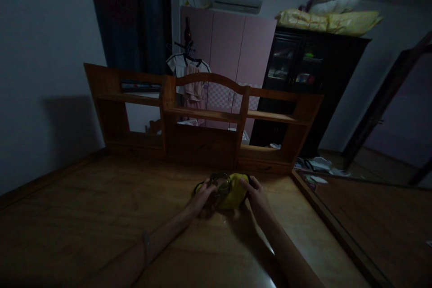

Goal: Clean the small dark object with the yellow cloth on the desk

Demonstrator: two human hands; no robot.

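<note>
Near the far side of the wooden board, a yellow cloth (238, 193) with dark edging is held up between my hands. The fingers of my right hand (256, 191) are closed on its right edge, thumb on the near face. My left hand (204, 195) is closed around a shiny, see-through round item (222, 185) that looks like glass or clear plastic; its exact kind is too dim to tell. That item lies against the left part of the cloth, and a bit of dark-edged yellow shows behind my left fingers.
The wide wooden surface (101, 216) spreads beneath my arms. A wooden headboard with open shelves (205, 114) rises beyond it. Farther back stand a pink wardrobe (226, 40), hanging clothes (194, 76) and a dark cabinet (324, 67). A raised wooden edge (332, 216) runs along the right.
</note>
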